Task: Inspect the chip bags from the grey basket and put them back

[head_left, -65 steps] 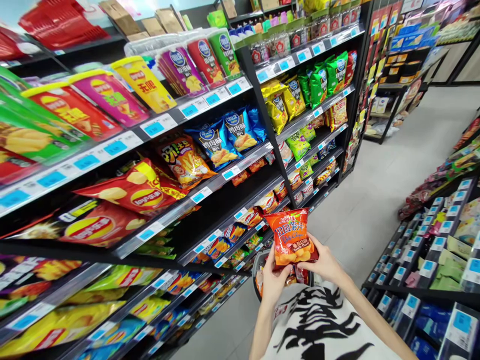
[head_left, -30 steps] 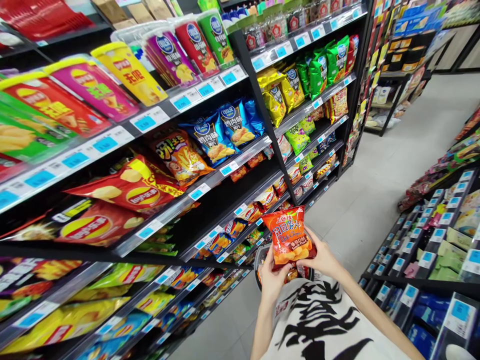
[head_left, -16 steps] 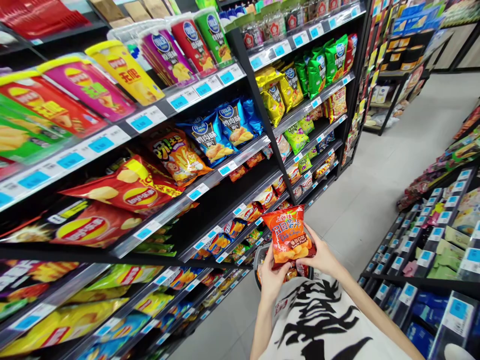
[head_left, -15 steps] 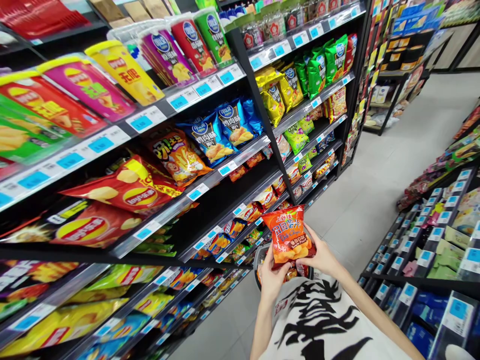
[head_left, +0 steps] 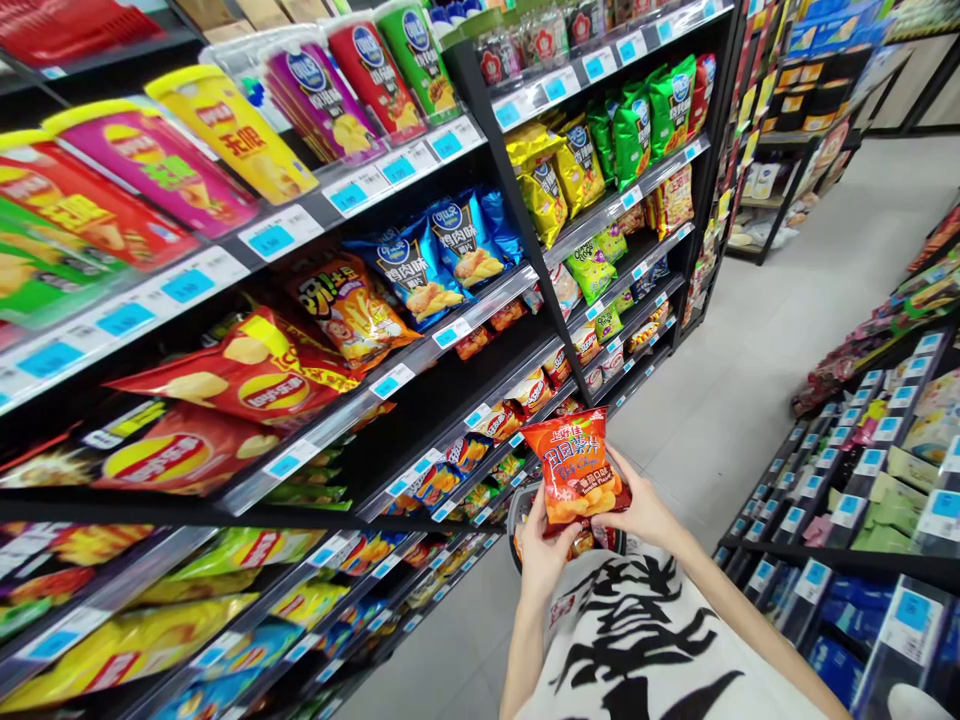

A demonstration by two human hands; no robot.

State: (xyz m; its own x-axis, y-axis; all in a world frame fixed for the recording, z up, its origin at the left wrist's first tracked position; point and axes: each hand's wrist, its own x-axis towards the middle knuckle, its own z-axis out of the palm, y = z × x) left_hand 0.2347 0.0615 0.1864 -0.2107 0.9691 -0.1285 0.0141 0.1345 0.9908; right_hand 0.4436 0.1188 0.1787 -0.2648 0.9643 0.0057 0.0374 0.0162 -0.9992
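Observation:
A red-orange bag of chips, its printed front facing up toward me, is held in front of my body. My left hand grips its lower left corner, thumb on the front. On the other side my right hand is closed on its lower right edge, with the fingers partly hidden behind the bag. Beneath the bag and hands is a grey basket with several packages in it, mostly covered from view.
On the left stands a long snack shelf with chip bags, tubs and price labels. A lower rack of small packs runs along the right. Between them the grey tiled aisle leads to a far display stand.
The view has shifted very slightly, so the shelf goods sit a little further left. Both hands keep the same hold on the chip bag.

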